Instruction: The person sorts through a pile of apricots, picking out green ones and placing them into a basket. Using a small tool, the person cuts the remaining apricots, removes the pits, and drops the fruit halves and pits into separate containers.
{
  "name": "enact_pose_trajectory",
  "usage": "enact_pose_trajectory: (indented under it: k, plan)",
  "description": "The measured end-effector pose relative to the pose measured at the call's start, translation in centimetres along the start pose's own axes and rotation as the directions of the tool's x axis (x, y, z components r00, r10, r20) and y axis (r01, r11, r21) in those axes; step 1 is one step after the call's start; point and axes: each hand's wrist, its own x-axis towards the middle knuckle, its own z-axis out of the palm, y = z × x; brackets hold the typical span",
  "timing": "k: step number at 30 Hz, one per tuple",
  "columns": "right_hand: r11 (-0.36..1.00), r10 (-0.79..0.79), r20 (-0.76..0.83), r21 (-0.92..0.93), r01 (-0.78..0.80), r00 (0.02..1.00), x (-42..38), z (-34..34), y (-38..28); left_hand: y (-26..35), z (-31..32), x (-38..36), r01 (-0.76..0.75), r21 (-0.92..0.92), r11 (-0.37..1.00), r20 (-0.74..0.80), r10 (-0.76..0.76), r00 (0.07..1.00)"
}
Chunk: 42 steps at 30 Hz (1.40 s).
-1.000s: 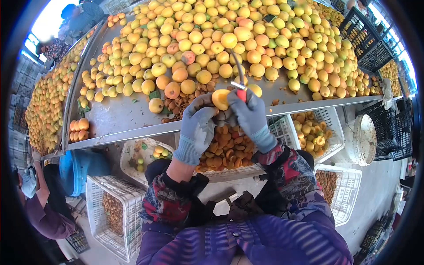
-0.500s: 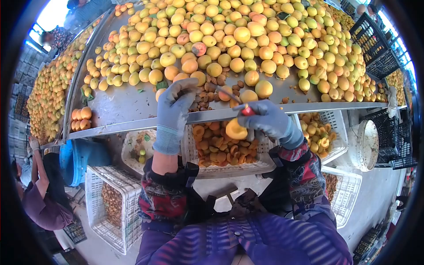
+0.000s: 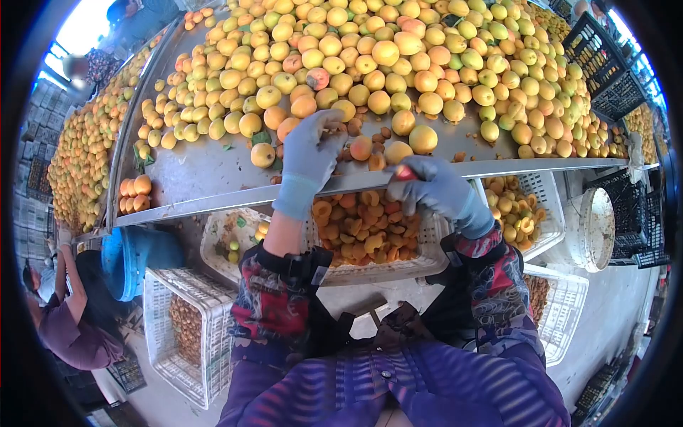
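My left hand point(image 3: 311, 158), in a grey glove, reaches over the metal table's front edge. Its fingers are bent and apart, with brown pits around them; nothing held shows. Just right of its fingertips lies an orange-red apricot point(image 3: 361, 148). My right hand point(image 3: 435, 186), gloved too, is closed around the red handle of a knife point(image 3: 405, 173) just over the edge; the blade is hard to make out. Below both hands stands a white crate point(image 3: 388, 270) of apricot halves point(image 3: 366, 226). More whole apricots point(image 3: 422, 139) lie close beyond my right hand.
A large heap of apricots point(image 3: 384, 53) covers the back of the metal table point(image 3: 206, 174). White crates point(image 3: 213, 334) and a blue barrel point(image 3: 124, 260) stand below at left, a white bucket point(image 3: 594, 228) at right. Another person point(image 3: 75, 327) works at far left.
My left hand has moved right and slightly up across the pits. The apricot half that was below my right hand is no longer there. The knife's blade shows less now.
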Motion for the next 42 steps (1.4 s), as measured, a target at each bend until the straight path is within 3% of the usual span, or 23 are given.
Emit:
enact_pose_trajectory:
  k: [2, 3, 4, 6, 7, 8, 10, 11, 12, 13, 14, 16, 17, 20, 24, 26, 42]
  plan:
    - [0.998, 0.058, -0.045, 0.017, -0.057, 0.997, -1.0, -0.8, -1.1, 0.8, 0.8, 0.9, 0.089, 0.005, 0.996, 0.121, -0.089, 0.989]
    - [0.998, -0.029, -0.116, 0.057, 0.035, 0.993, -1.1, -1.7, -0.4, 1.3, 1.1, 1.0, 0.04, 0.291, 0.956, 0.164, -0.091, 0.982]
    - [0.988, -0.109, -0.187, 0.091, 0.127, 0.976, -1.1, -2.2, -0.2, 1.0, 2.0, 0.8, 0.038, 0.292, 0.956, 0.167, -0.09, 0.982]
    - [0.99, -0.094, -0.194, 0.089, 0.113, 0.976, -1.2, -2.4, -0.5, 0.0, 3.5, 0.4, -0.083, 0.784, 0.615, 0.205, -0.131, 0.97]
    - [0.963, -0.174, -0.252, 0.16, 0.218, 0.952, -0.8, -1.9, -0.5, 0.5, 3.6, 1.0, -0.048, 0.781, 0.623, 0.24, -0.228, 0.944]
    - [0.919, -0.249, -0.315, 0.222, 0.326, 0.916, -0.5, -1.4, -0.5, 0.5, 3.5, 1.1, -0.054, 0.782, 0.621, 0.243, -0.224, 0.944]
    - [0.902, -0.31, -0.336, 0.191, 0.387, 0.889, -0.6, -0.6, -0.6, 0.7, 3.1, 1.0, -0.152, 0.417, 0.896, 0.184, 0.081, 0.98]
    - [0.923, -0.262, -0.316, 0.195, 0.332, 0.912, -0.9, -0.3, -1.3, 1.0, 3.0, 0.9, -0.162, 0.42, 0.893, 0.189, 0.088, 0.978]
    - [0.94, -0.213, -0.293, 0.198, 0.277, 0.932, -1.1, 0.0, -1.7, 1.6, 2.9, 0.6, 0.025, -0.046, 0.999, 0.202, -0.016, 0.979]
    - [0.931, -0.241, -0.313, 0.192, 0.31, 0.919, -0.7, 0.4, -1.1, 2.2, 2.7, 0.3, 0.224, -0.492, 0.841, 0.264, -0.101, 0.959]
    - [0.929, -0.247, -0.316, 0.192, 0.317, 0.916, -0.4, 0.7, -0.8, 2.9, 2.5, 0.1, 0.22, -0.489, 0.844, 0.266, -0.096, 0.959]
    - [0.926, -0.259, -0.317, 0.188, 0.328, 0.912, 0.0, 1.3, -0.3, 3.7, 2.2, -0.5, 0.269, -0.778, 0.568, 0.308, -0.028, 0.951]
    - [0.922, -0.269, -0.3, 0.196, 0.335, 0.915, 0.0, 1.6, -0.2, 3.7, 1.9, -0.9, 0.296, -0.808, 0.509, 0.339, -0.007, 0.941]
    - [0.911, -0.293, -0.278, 0.208, 0.355, 0.915, -0.2, 2.4, -0.6, 3.5, 1.8, -1.2, 0.252, -0.826, 0.504, 0.322, 0.056, 0.945]
    - [0.91, -0.323, -0.25, 0.182, 0.372, 0.913, -0.6, 3.0, -2.0, 3.4, 1.7, -1.5, 0.27, -0.804, 0.53, 0.319, 0.0, 0.948]
    - [0.896, -0.349, -0.246, 0.193, 0.399, 0.904, -0.5, 3.3, -2.7, 3.2, 1.6, -1.6, 0.225, -0.817, 0.531, 0.317, 0.088, 0.944]
    - [0.927, -0.295, -0.198, 0.177, 0.33, 0.935, 0.7, 3.4, -2.5, 3.7, 1.2, -2.1, 0.201, -0.773, 0.602, 0.275, 0.032, 0.961]
